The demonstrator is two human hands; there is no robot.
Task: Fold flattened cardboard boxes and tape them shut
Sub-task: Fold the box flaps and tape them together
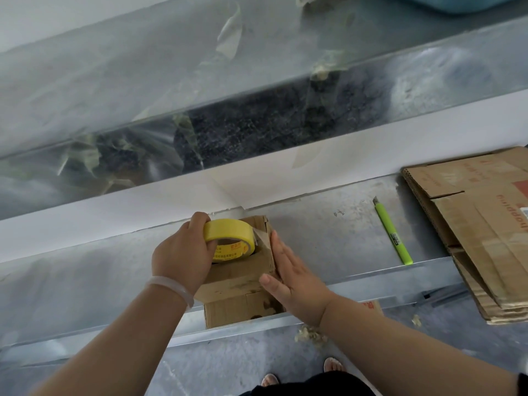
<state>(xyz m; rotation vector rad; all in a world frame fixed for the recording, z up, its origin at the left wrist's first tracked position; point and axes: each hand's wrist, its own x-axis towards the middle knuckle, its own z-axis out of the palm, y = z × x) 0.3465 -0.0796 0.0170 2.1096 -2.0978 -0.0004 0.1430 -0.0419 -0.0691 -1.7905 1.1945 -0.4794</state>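
A small folded cardboard box (pixel 237 284) stands on the metal ledge (pixel 328 235) in front of me. My left hand (pixel 183 255) grips a yellow tape roll (pixel 228 238) held over the box's top, with a short strip of clear tape running from the roll down to the box's right edge. My right hand (pixel 288 270) lies flat with straight fingers against the box's right side, pressing it.
A green utility knife (pixel 393 232) lies on the ledge to the right. Further right is a stack of flattened cardboard boxes (pixel 483 224) hanging over the ledge's front edge. Behind the ledge runs a white rail and a glass panel. Paper scraps lie on the floor.
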